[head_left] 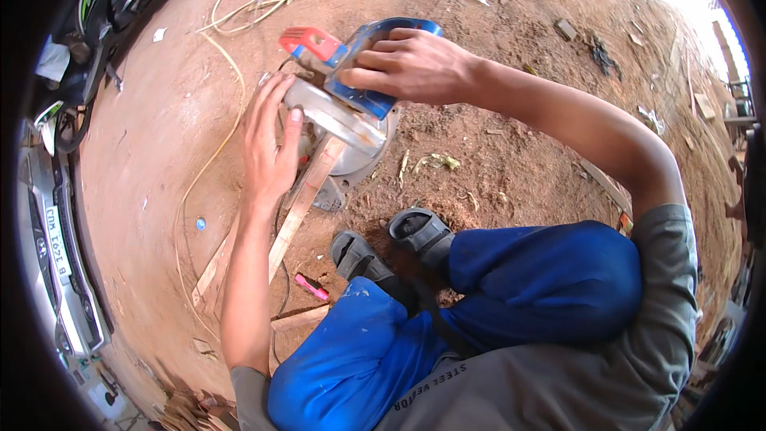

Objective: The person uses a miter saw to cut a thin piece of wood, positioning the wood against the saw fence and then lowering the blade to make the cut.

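The step in hand looks like steadying the power saw (357,100) over a wooden strip (297,214) on the bare ground (511,168), ahead of the feet; next calls for keeping both steady. The right hand (415,65) curls its fingers round the blue housing; the left hand (270,140), fingers loosely spread, apparently touches the grey guard (337,121).

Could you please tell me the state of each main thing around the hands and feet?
Left hand: open, fingers extended at the saw's metal guard.
Right hand: curled on the saw's blue part.
Saw: on the ground; running or not, cannot tell.
Wood strip: slanted, far end at the saw.
Cord: loosely looped on the ground.
Pink marker: lying on the ground.
Sandals: worn.
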`<state>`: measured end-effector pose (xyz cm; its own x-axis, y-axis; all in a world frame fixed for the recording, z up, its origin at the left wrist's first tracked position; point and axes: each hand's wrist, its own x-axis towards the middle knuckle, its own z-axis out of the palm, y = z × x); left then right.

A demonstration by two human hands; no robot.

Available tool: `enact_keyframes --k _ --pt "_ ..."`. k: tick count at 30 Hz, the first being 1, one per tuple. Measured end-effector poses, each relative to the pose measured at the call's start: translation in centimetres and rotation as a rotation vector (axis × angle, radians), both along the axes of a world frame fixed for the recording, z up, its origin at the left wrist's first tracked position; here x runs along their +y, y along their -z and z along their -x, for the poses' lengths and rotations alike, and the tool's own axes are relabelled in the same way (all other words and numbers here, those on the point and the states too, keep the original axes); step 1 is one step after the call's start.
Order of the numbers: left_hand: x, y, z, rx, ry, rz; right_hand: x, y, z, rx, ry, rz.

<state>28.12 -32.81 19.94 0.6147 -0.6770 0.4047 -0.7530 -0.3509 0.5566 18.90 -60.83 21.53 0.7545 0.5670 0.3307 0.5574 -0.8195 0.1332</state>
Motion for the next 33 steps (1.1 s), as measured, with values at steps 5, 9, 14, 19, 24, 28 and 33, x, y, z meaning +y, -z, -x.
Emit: enact_keyframes --k 5,9,14,19,24,28,33 --pt "3.7 2.2 2.9 -0.057 -0.091 0.083 -0.4 -0.4 0.1 -0.002 -0.036 -0.033" --pt "8.3 8.8 9.4 0.276 -0.097 0.225 -0.3 -0.3 0.3 -0.006 0.004 -0.001" --pt "13.8 16.7 21.7 0.872 -0.126 0.057 0.0 -0.3 0.3 -0.007 0.023 -0.028" --pt "14.2 21.2 27.9 0.385 -0.192 0.012 -0.2 -0.3 0.2 0.035 0.012 -0.054" --pt "13.2 19.6 26.9 0.394 -0.145 -0.081 -0.5 -2.6 -0.2 0.336 0.003 -0.044" --pt "13.3 20.5 26.5 0.373 -0.088 -0.057 -0.8 -2.8 -0.4 0.356 0.006 -0.041" --pt "12.8 20.6 26.7 0.377 -0.117 -0.054 -1.0 -3.6 -0.3 0.418 0.126 -0.044"
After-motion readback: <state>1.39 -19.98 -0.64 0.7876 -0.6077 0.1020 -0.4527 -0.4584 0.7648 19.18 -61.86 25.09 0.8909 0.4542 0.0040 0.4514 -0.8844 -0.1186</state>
